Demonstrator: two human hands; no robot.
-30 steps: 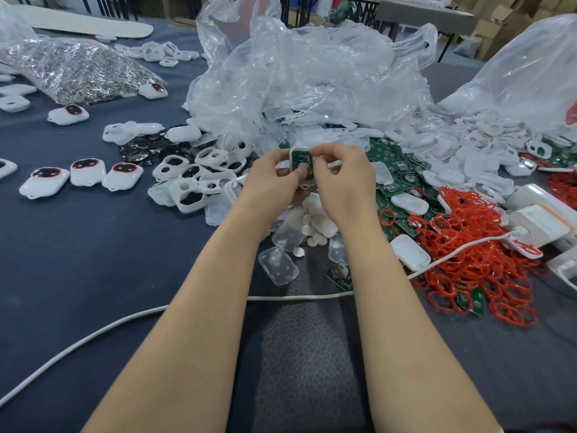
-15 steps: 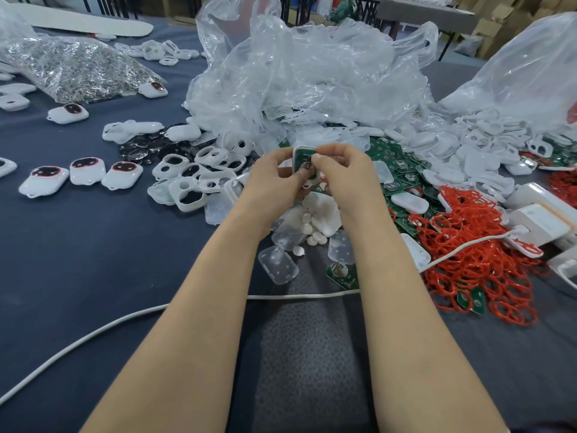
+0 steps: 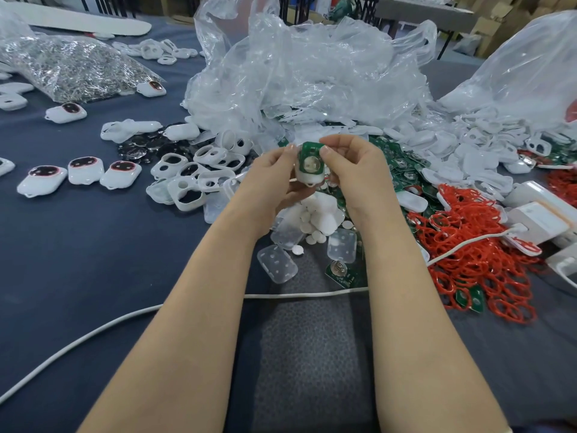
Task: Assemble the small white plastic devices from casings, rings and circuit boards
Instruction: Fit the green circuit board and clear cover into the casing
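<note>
Left hand (image 3: 274, 173), right hand (image 3: 352, 167): pinches on casing (image 3: 307, 179) edges, circuit board (image 3: 309, 153) seemingly seated; open cloth (image 3: 109, 245) leftward.

Looks like a small assembly workshop or factory floor. Shows in bulk parts heaped on a dark cloth-covered table (image 3: 93, 260): white casings (image 3: 474, 160), green circuit boards (image 3: 402, 170), red rings (image 3: 468, 242), a bag of small metal pieces (image 3: 75, 67), crumpled clear plastic bags (image 3: 312, 79). Has finished units (image 3: 86, 170) laid in a row at left, cardboard boxes (image 3: 512, 20) stacked behind.
</note>
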